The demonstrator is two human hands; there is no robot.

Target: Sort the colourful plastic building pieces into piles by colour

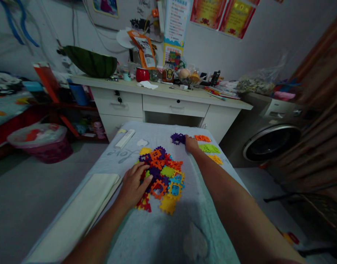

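A heap of colourful toothed plastic building pieces (160, 172) lies in the middle of the cloth-covered table. My left hand (135, 181) rests at the heap's left edge with its fingers apart, touching pieces. Farther off, my right hand (191, 143) has its fingers closed at the right edge of the purple toothed pieces (177, 138). The fingertips there are partly hidden. Just right of that hand lie groups of orange pieces (202, 138), green pieces (209, 148) and yellow pieces (216, 159).
A long white box (125, 139) lies at the table's far left, and a folded white sheet (77, 212) nearer on the left. Beyond stands a white desk (121, 103) crowded with things, including a watermelon rind (88, 62). A washing machine (270, 128) is at right.
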